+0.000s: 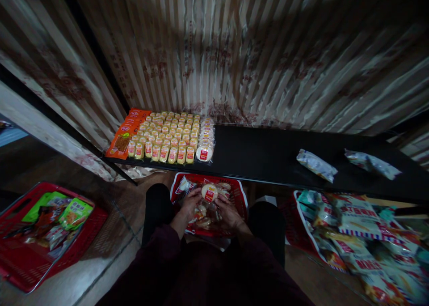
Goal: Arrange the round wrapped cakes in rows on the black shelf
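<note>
One round wrapped cake (209, 192) sits over a red basket (241, 199) between the person's knees. The left hand (190, 204) and right hand (228, 210) have their fingers closed on its edges. Just above, a black shelf (261, 156) carries rows of small cakes (167, 138). Striped corrugated wall (251, 51) backs it, and a second basket (20, 265) rests on the floor at left.

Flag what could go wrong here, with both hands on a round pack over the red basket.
1. The round pack is held loosely between the left hand and right hand; it might slip and drop into the red basket.
2. The row of round packs on the shelf stands on edge near the front lip; adding one could topple it.
</note>
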`<state>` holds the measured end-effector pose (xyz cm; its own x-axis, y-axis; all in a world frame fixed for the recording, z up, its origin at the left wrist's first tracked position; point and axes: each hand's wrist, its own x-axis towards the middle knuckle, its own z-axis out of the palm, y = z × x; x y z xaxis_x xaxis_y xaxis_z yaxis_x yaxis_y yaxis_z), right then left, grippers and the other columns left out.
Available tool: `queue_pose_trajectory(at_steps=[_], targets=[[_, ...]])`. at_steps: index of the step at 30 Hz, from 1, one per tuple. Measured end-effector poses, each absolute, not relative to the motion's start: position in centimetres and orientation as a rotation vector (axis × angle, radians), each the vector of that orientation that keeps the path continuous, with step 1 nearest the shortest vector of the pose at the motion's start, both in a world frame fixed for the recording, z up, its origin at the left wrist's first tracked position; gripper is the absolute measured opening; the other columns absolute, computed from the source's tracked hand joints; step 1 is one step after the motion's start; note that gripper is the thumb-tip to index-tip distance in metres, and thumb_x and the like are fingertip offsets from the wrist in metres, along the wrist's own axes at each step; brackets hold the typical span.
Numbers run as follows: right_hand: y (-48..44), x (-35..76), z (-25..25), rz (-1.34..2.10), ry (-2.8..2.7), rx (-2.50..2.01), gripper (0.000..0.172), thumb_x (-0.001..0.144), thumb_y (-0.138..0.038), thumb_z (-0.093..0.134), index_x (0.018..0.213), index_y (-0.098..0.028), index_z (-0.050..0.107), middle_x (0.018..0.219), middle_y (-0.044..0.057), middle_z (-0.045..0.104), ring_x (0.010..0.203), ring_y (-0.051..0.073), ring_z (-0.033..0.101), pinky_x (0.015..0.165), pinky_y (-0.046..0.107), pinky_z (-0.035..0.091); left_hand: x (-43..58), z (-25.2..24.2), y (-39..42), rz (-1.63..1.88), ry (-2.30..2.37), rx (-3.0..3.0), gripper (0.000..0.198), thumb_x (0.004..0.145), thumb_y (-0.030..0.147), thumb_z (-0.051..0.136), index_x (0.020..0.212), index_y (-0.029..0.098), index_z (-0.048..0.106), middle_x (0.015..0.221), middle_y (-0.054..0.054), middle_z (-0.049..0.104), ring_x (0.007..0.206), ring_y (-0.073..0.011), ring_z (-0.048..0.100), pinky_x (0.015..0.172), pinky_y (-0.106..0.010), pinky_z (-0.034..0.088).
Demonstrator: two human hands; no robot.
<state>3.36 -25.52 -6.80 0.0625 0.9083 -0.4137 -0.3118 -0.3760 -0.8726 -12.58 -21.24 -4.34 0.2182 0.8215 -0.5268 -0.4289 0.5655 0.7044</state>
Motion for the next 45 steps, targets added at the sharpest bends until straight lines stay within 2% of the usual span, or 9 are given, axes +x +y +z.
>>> queue_pose_trajectory(at_steps=[4,12,16,20,28,36,40,45], targets=[[-24.9,3.6,-6.2,1.541,-0.483,-1.245,0.048,0.050,-0.040,0.082,0.094,-0.026,0.069,0.093,0.001,0.071,0.083,0.019,0.064,0.071,0.028,0.049,-12.7,-4.0,-20.8,0.917,0.985,0.461,0.044,0.049,0.024,0.082,0.090,0.016,0.069,0.084,-0.005,0.069,0.070,-0.0129,0.060,0.067,-0.025,0.043],[-23.5,3.8,-3.5,1.520,-0.475,-1.192,0.043,0.051,-0.035,0.083,0.092,-0.025,0.072,0.094,0.003,0.072,0.084,0.018,0.063,0.074,0.030,0.048,-12.9,-2.6,-19.8,0.944,0.942,0.430,0.043,0.046,0.023,0.083,0.085,0.016,0.067,0.082,-0.003,0.067,0.072,-0.0129,0.060,0.070,-0.026,0.043],[-22.2,3.9,-2.1,1.464,-0.597,-1.215,0.047,0.055,-0.037,0.082,0.099,-0.024,0.070,0.096,0.003,0.072,0.082,0.018,0.064,0.075,0.031,0.048,-12.6,-1.6,-18.9,1.017,0.945,0.478,0.040,0.046,0.027,0.082,0.081,0.016,0.065,0.078,-0.002,0.066,0.070,-0.0121,0.059,0.067,-0.025,0.042],[-21.1,3.8,-0.6,1.390,-0.692,-1.256,0.051,0.057,-0.041,0.080,0.103,-0.021,0.069,0.089,0.003,0.073,0.074,0.017,0.064,0.071,0.031,0.049,-12.3,-0.9,-17.9,1.094,0.949,0.549,0.033,0.052,0.028,0.078,0.079,0.015,0.064,0.076,-0.002,0.065,0.069,-0.0113,0.059,0.067,-0.025,0.042],[-19.2,3.4,0.7,1.282,-0.812,-1.268,0.049,0.058,-0.045,0.078,0.101,-0.022,0.070,0.101,0.004,0.071,0.088,0.021,0.065,0.080,0.035,0.049,-11.4,-0.2,-16.8,1.206,1.068,0.660,0.023,0.060,0.024,0.068,0.081,0.015,0.063,0.076,-0.001,0.065,0.067,-0.0105,0.058,0.065,-0.024,0.044],[-17.6,3.3,0.8,1.236,-0.850,-1.228,0.043,0.064,-0.045,0.073,0.100,-0.023,0.069,0.102,0.003,0.071,0.089,0.021,0.065,0.083,0.035,0.050,-11.1,0.5,-16.1,1.231,1.134,0.796,0.029,0.064,0.015,0.061,0.093,0.017,0.062,0.077,0.000,0.061,0.063,-0.0082,0.055,0.063,-0.022,0.044],[-16.6,3.0,0.9,1.179,-0.891,-1.230,0.044,0.064,-0.046,0.072,0.101,-0.022,0.069,0.103,0.003,0.071,0.092,0.021,0.064,0.085,0.035,0.049,-10.8,0.4,-15.2,1.251,1.298,0.925,0.033,0.067,0.008,0.057,0.098,0.018,0.059,0.077,0.001,0.059,0.066,-0.0093,0.056,0.067,-0.024,0.046],[-15.5,2.8,0.9,1.083,-0.924,-1.333,0.051,0.062,-0.051,0.070,0.102,-0.020,0.068,0.101,0.005,0.071,0.090,0.022,0.064,0.080,0.035,0.051,-10.3,0.6,-14.3,1.334,1.500,1.184,0.031,0.071,0.008,0.056,0.100,0.018,0.054,0.083,-0.001,0.059,0.077,-0.0130,0.058,0.077,-0.029,0.047]])
